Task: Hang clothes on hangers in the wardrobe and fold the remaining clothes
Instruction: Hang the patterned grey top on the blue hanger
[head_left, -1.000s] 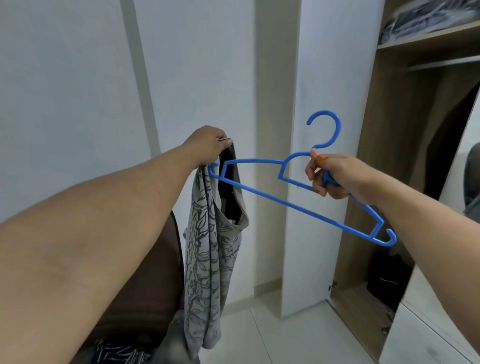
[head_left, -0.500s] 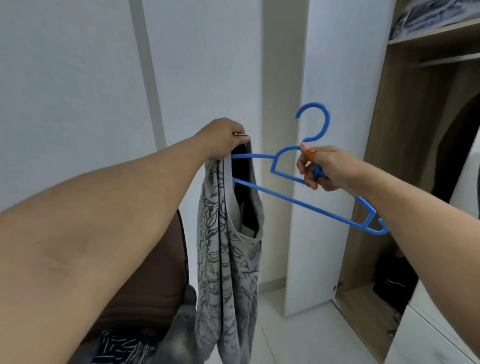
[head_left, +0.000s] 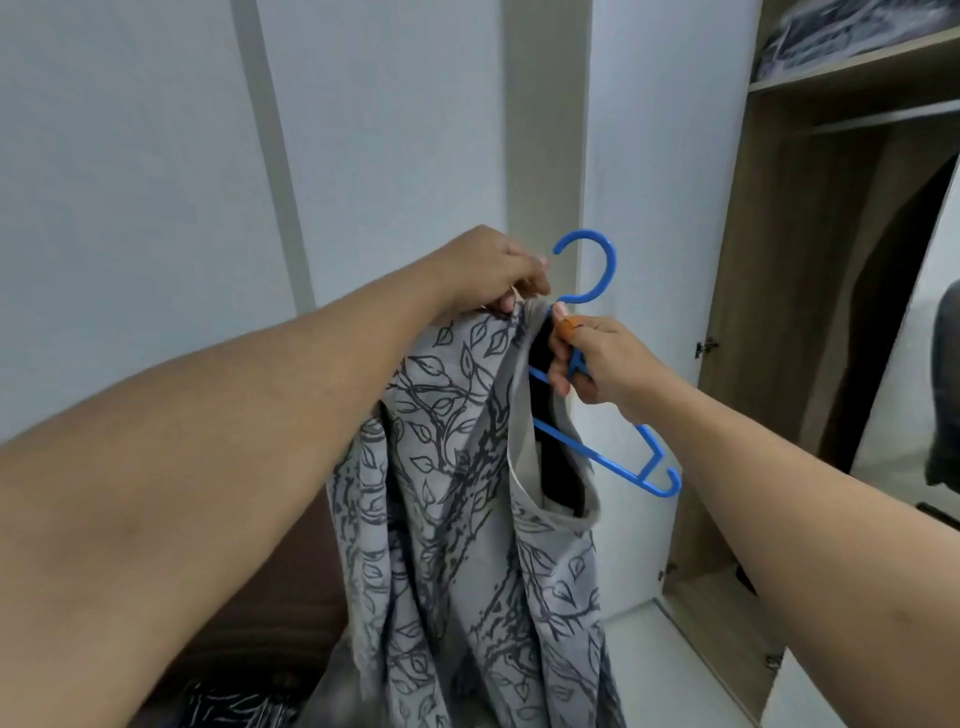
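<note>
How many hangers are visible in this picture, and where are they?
1. The blue hanger is gripped near its hook by the right hand, with one arm inside the leaf-print garment held by the left hand. Others may hang unseen in the wardrobe.

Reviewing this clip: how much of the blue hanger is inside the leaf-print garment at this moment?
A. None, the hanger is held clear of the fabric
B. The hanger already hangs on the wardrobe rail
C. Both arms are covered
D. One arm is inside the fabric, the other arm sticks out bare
D. The blue hanger shows one bare arm ending in a notch at lower right, while its other arm disappears into the leaf-print garment, which the left hand pinches at the top.
</note>
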